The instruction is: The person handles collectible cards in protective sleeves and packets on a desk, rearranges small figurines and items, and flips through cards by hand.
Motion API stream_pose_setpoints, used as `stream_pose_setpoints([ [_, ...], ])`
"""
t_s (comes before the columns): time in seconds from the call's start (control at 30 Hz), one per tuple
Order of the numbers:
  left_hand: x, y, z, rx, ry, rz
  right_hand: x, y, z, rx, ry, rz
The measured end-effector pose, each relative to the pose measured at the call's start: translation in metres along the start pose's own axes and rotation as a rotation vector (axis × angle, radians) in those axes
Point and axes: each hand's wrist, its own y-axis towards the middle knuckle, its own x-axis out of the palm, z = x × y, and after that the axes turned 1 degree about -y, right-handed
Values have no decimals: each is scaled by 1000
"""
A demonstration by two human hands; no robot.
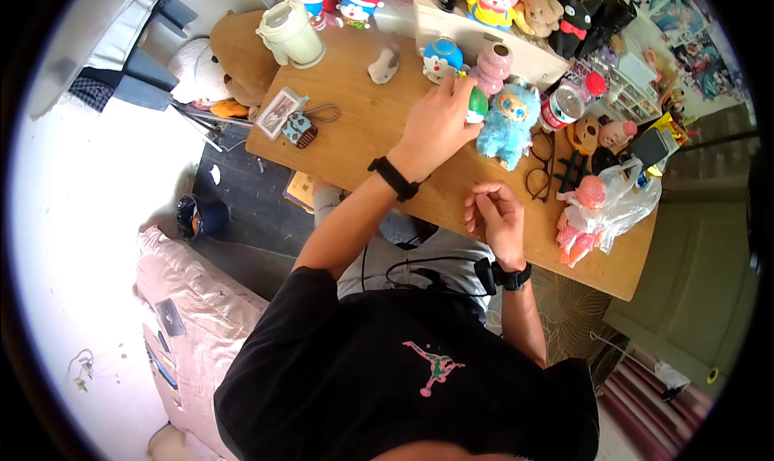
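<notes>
My left hand (439,122) reaches over the desk, its fingers closed around a green-and-white round toy (476,106) that they partly hide. Just beyond the fingers stands a blue-and-white cartoon figure (443,59), with a pink stacked-ring object (493,62) to its right. A fluffy blue doll (508,126) is upright right beside the held toy. My right hand (497,217) is near the desk's front edge, its fingers curled in with nothing seen in them. Brown-framed glasses (541,167) lie to its upper right.
The wooden desk (363,130) also bears a cream lidded cup (292,33), a cupcake-shaped pouch (300,129), a white object (384,65), a red-labelled bottle (562,108), and a pink doll (582,223) by a plastic bag (627,203). A shelf (443,25) with toys stands behind.
</notes>
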Motion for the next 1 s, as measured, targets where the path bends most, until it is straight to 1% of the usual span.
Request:
stream_pose_setpoints([
  [0.03, -4, -1, 1, -13, -27, -44, 0, 0, -1, 2, -8, 5],
  [0.1, -21, -4, 0, 10, -37, 8, 1, 0, -2, -8, -15, 0],
  [0.17, -53, -3, 4, -58, -137, 47, 1, 0, -1, 2, 7, -1],
  [0.23, -90, 6, 4, -73, -150, 66, 2, 0, -2, -6, 10, -2],
  [0.3, -114, 29, -18, 52, 59, 245, 3, 1, 0, -11, -4, 22],
  [0.37, -134, 58, -34, -44, -15, 239, 4, 1, 1, -8, -7, 26],
  [0.4, -138, 72, -38, -44, -14, 239, 3, 0, 0, -5, -12, 32],
  [0.43, -142, 86, -41, 14, 75, 261, 3, 1, 0, -8, -13, 31],
  [0.47, -145, 98, -45, 73, 164, 283, 2, 0, -1, 0, -15, 26],
  [0.5, -143, 109, -53, 76, 164, 287, 2, 0, -2, 7, -18, 21],
  [0.57, -136, 128, -68, 2, 153, 195, 1, 0, -1, -3, -12, 13],
  [0.6, -133, 134, -72, 12, 67, 150, 0, 0, -1, -5, -3, 5],
  [0.63, -129, 140, -80, 19, 66, 150, 0, 1, 0, -11, -3, 8],
  [0.7, -120, 149, -93, 45, 74, 82, 0, 0, 1, -13, 24, 6],
  [0.73, -117, 154, -100, 1, 60, 18, 0, 0, 2, -13, 25, 13],
  [0.87, -105, 163, -118, 36, 11, 3, -1, 0, 3, -27, 22, -4],
  [0.97, -96, 166, -135, 73, 53, 33, -1, 0, 3, -19, 14, -7],
  [1.0, -92, 168, -142, 141, 90, 100, -1, 0, 3, -10, 15, -6],
])
